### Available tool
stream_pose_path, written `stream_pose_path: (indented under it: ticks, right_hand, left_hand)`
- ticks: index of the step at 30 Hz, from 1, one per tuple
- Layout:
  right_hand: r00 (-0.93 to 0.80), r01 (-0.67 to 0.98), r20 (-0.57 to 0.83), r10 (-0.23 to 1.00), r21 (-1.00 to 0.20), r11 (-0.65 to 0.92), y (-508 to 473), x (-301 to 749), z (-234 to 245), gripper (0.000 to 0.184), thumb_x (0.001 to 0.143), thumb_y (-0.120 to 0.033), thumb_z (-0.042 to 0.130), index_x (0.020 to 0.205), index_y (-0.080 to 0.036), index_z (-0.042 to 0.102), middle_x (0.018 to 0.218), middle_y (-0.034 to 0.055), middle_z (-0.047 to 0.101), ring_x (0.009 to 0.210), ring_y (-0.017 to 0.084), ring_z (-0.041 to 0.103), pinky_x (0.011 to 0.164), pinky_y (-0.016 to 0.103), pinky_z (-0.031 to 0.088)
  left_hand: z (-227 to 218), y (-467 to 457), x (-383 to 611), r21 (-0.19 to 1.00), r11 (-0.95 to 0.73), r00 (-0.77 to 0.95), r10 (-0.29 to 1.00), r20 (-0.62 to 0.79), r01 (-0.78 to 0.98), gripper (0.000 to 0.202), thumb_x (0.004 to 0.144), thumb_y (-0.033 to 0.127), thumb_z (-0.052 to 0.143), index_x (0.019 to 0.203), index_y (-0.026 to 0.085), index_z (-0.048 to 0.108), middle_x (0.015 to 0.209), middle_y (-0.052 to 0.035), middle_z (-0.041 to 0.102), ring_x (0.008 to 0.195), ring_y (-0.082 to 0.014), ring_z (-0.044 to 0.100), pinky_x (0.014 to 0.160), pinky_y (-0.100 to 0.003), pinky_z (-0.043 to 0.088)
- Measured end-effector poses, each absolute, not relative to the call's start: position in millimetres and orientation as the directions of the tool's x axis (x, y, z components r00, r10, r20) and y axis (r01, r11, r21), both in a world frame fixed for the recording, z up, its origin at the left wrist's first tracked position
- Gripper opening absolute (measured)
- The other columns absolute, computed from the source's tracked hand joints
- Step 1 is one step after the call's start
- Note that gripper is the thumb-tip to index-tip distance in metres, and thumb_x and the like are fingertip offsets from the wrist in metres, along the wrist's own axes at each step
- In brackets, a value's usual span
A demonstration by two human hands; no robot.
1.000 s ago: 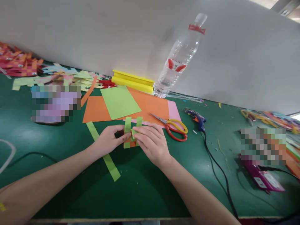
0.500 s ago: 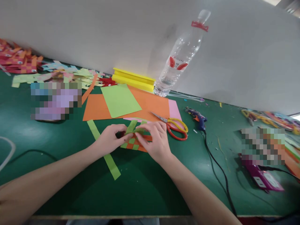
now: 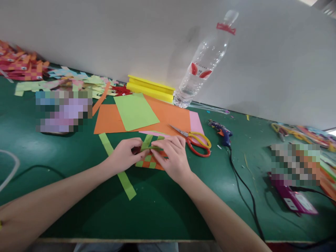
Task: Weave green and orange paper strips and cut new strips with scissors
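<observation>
Evidently the strip-work is all at the fingertips: the woven piece (image 3: 149, 164), a small check of green and orange paper, sits just below the middle of the frame, held up between both hands. The left hand (image 3: 125, 154) pinches its left side, thumb against fingers; the right hand (image 3: 173, 157) pinches near its upper right, where green strip ends (image 3: 147, 140) stick up. Exactly which strip each thumb presses is hidden by the fingers.

To do this well, I'd let the left pinch act as the anchor, close to the weave, so the checks cannot slide apart, while the right works one strip at a time. Press each bend flat and snug against its neighbour; tugging would likely crease or tear such thin paper.

Just outward, a loose green strip (image 3: 127, 187) runs beneath the left wrist, so that forearm should lift clear rather than drag. Scissors (image 3: 198, 143) lie right of centre with the blades pointing up-left, best kept away from the right knuckles. Farther right rests a glue gun (image 3: 224, 135), its cord trailing to the lower right.
</observation>
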State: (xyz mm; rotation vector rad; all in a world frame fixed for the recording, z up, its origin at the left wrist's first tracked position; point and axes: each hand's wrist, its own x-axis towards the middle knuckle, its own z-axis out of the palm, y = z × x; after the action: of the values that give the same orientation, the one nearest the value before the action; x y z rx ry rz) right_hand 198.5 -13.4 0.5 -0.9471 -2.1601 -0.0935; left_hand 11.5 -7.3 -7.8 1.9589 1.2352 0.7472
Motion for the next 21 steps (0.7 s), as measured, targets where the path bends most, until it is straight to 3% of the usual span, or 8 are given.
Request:
stream_pose_path:
  ticks: [8, 21]
  right_hand:
    - [-0.426, 0.665, 0.654, 0.625, -0.242, 0.707, -11.5, 200.4, -3.1, 0.014, 0.083, -0.017, 0.059, 0.094, -0.024, 0.058, 0.085, -0.0015, 0.071, 0.075, 0.015, 0.058, 0.079, 0.035, 0.036]
    - [-0.401, 0.637, 0.646, 0.649, -0.313, 0.705, -13.5, 195.5, -3.0, 0.016, 0.082, -0.016, 0.061, 0.095, -0.024, 0.056, 0.082, -0.0031, 0.072, 0.069, 0.014, 0.059, 0.08, 0.035, 0.036]
  left_hand:
    - [-13.2, -5.0, 11.7, 0.792, -0.333, 0.387, 0.912, 0.133, 0.512, 0.039, 0.081, 0.034, 0.054, 0.054, 0.019, 0.029, 0.056, 0.0054, 0.032, 0.05, -0.009, 0.031, 0.047, -0.023, 0.026]
    - [-13.8, -5.7, 12.5, 0.788, -0.271, 0.378, 0.924, 0.052, 0.553, 0.024, 0.079, 0.033, 0.053, 0.063, 0.016, 0.055, 0.058, 0.003, 0.045, 0.051, -0.0105, 0.04, 0.047, -0.023, 0.029]
